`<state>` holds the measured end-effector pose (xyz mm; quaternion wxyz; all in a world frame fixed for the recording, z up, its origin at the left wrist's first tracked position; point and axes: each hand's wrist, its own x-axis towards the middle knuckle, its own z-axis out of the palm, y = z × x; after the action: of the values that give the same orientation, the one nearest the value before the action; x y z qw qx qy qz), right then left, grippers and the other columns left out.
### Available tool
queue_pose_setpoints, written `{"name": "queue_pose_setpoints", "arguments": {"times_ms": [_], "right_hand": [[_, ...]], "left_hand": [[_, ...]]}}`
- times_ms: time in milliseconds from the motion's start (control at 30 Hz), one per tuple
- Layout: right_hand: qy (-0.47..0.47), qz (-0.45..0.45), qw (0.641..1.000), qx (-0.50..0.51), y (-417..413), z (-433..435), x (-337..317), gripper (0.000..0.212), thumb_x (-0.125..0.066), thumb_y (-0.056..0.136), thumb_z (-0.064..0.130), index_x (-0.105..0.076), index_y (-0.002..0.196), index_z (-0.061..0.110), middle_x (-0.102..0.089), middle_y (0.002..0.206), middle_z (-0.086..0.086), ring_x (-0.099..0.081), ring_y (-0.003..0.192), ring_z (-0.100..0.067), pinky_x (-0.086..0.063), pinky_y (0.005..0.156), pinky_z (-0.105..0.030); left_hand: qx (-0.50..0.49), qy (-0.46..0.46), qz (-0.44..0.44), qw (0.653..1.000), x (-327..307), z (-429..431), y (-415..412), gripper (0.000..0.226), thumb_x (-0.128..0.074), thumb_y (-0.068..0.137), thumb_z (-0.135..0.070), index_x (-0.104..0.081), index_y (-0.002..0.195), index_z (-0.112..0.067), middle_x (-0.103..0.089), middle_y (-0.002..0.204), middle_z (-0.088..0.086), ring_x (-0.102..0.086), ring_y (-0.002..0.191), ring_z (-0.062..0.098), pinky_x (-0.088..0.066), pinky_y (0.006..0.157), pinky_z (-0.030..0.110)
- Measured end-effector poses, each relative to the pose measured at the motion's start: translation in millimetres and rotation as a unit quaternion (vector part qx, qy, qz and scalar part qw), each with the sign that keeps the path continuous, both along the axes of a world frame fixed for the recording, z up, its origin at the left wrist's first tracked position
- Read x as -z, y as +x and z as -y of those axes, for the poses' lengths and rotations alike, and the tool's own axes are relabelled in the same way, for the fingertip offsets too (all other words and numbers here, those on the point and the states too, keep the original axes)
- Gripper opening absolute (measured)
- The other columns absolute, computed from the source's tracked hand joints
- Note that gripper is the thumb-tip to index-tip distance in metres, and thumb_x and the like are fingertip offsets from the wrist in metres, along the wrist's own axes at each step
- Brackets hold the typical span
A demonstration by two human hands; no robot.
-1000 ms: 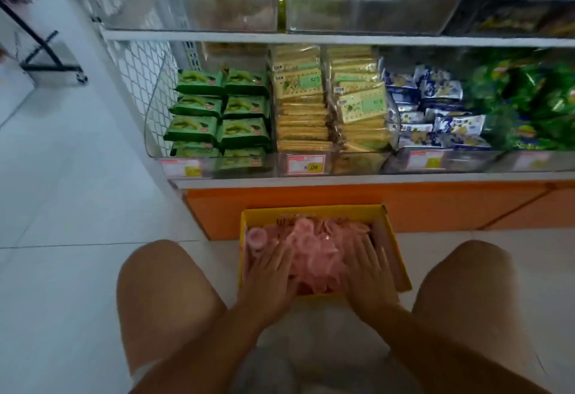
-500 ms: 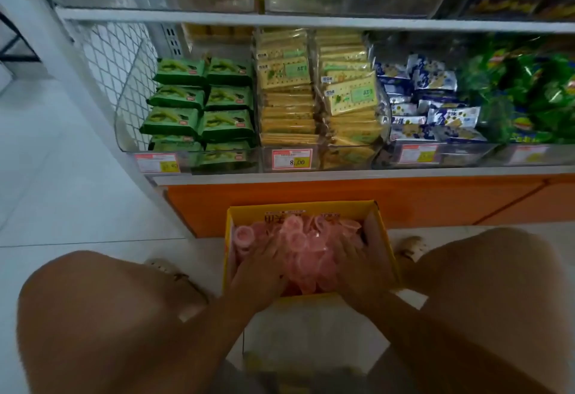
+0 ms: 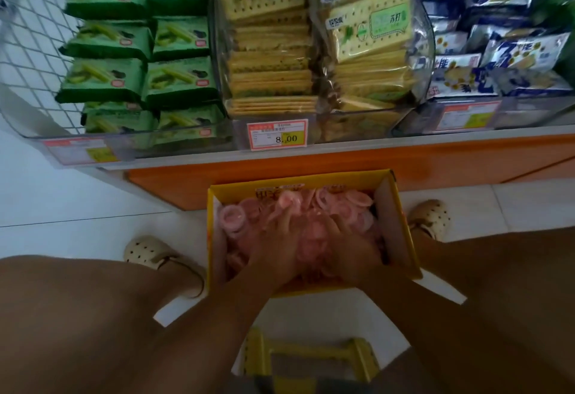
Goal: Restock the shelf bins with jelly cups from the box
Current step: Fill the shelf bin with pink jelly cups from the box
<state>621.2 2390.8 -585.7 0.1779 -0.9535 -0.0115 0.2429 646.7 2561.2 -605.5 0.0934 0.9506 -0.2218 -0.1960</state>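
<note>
Hands, left and right, curl round pale pink jelly cups in yellow box.

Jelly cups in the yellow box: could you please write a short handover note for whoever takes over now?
Left hand and right hand: both down in the jelly cups, close together; blur hides whether they grip any.
Box: on the floor before the shelf, nearly full.
Shelf bins in view hold other snacks, no jelly cups.
Done: nothing shelved that shows.
To do: lift cups out and fill their bin, not in view.
</note>
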Motion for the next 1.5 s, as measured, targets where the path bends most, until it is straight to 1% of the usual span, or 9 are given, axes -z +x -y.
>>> {"name": "queue_pose_setpoints", "arguments": {"times_ms": [267,400,567,700,867,967,1167,1267,1500], "right_hand": [[0.137,0.041,0.987,0.071,-6,-1,-16,0.052,-0.063,0.083,0.01,-0.047,0.132,0.014,-0.045,0.131,0.0,-0.048,0.118,-0.019,-0.035,0.084,-0.018],[0.219,0.029,0.964,0.149,-6,-4,-24,0.045,-0.065,0.079,0.009,-0.052,0.123,0.016,-0.054,0.118,0.003,-0.053,0.107,-0.012,-0.047,0.093,-0.03],[0.356,-0.034,0.886,0.296,-7,-19,-54,0.037,-0.07,0.081,0.004,-0.055,0.103,0.029,-0.065,0.105,0.0,-0.063,0.099,-0.022,-0.054,0.087,-0.039],[0.403,-0.042,0.868,0.286,-17,-34,-79,0.04,-0.063,0.084,0.001,-0.054,0.114,0.026,-0.065,0.102,0.001,-0.062,0.085,-0.009,-0.053,0.063,-0.016],[0.438,-0.059,0.846,0.299,-20,-55,-103,0.042,-0.065,0.084,0.012,-0.058,0.121,0.032,-0.072,0.102,0.003,-0.068,0.096,-0.016,-0.054,0.092,-0.047],[0.5,-0.087,0.803,0.312,-15,-68,-124,0.033,-0.067,0.083,0.031,-0.064,0.114,0.041,-0.07,0.114,0.003,-0.064,0.108,-0.021,-0.049,0.098,-0.047],[0.52,-0.062,0.803,0.284,-1,-95,-182,0.025,-0.069,0.078,0.024,-0.072,0.102,0.033,-0.068,0.11,-0.011,-0.064,0.1,-0.037,-0.051,0.068,-0.04],[0.529,-0.037,0.81,0.25,11,-108,-217,0.024,-0.067,0.081,0.019,-0.071,0.104,0.026,-0.068,0.111,-0.016,-0.063,0.104,-0.036,-0.048,0.071,-0.041],[0.581,-0.006,0.803,0.132,46,-132,-331,0.022,-0.06,0.091,0.013,-0.071,0.105,0.027,-0.066,0.113,-0.01,-0.068,0.092,-0.034,-0.056,0.061,-0.035]], "left_hand": [[-0.024,-0.193,-0.079,0.978,-5,-2,-10,0.059,-0.07,0.08,-0.037,-0.049,0.134,-0.029,-0.045,0.132,-0.001,-0.047,0.12,0.018,-0.043,0.092,0.027],[-0.093,-0.295,-0.135,0.941,-24,-6,-10,0.044,-0.07,0.076,-0.026,-0.061,0.118,-0.021,-0.056,0.117,0.001,-0.054,0.108,0.016,-0.046,0.09,0.029],[-0.221,-0.398,-0.28,0.845,-60,-14,-7,0.042,-0.069,0.074,-0.013,-0.059,0.11,-0.032,-0.067,0.105,-0.003,-0.066,0.089,0.011,-0.054,0.069,0.025],[-0.3,-0.447,-0.425,0.728,-83,-24,-13,0.061,-0.075,0.075,-0.025,-0.05,0.13,-0.022,-0.066,0.121,0.007,-0.071,0.096,0.02,-0.058,0.078,0.037],[-0.316,-0.456,-0.307,0.774,-115,-40,-19,0.025,-0.073,0.084,-0.035,-0.067,0.105,-0.025,-0.072,0.097,-0.004,-0.069,0.085,0.003,-0.054,0.069,0.017],[-0.302,-0.437,-0.248,0.811,-133,-58,-15,0.03,-0.074,0.08,-0.043,-0.069,0.106,-0.029,-0.071,0.101,-0.008,-0.068,0.092,0.006,-0.055,0.078,0.022],[-0.25,-0.436,-0.114,0.857,-201,-95,-9,0.043,-0.071,0.053,-0.079,-0.068,0.087,-0.053,-0.062,0.109,-0.021,-0.061,0.095,-0.007,-0.054,0.087,0.025],[-0.232,-0.46,-0.043,0.856,-240,-112,-3,0.034,-0.072,0.054,-0.076,-0.065,0.082,-0.057,-0.057,0.109,-0.022,-0.059,0.093,-0.012,-0.051,0.082,0.019],[-0.177,-0.468,0.114,0.858,-327,-155,23,0.042,-0.08,0.078,-0.029,-0.062,0.116,-0.038,-0.045,0.12,-0.032,-0.047,0.114,-0.012,-0.042,0.088,0.005]]}}
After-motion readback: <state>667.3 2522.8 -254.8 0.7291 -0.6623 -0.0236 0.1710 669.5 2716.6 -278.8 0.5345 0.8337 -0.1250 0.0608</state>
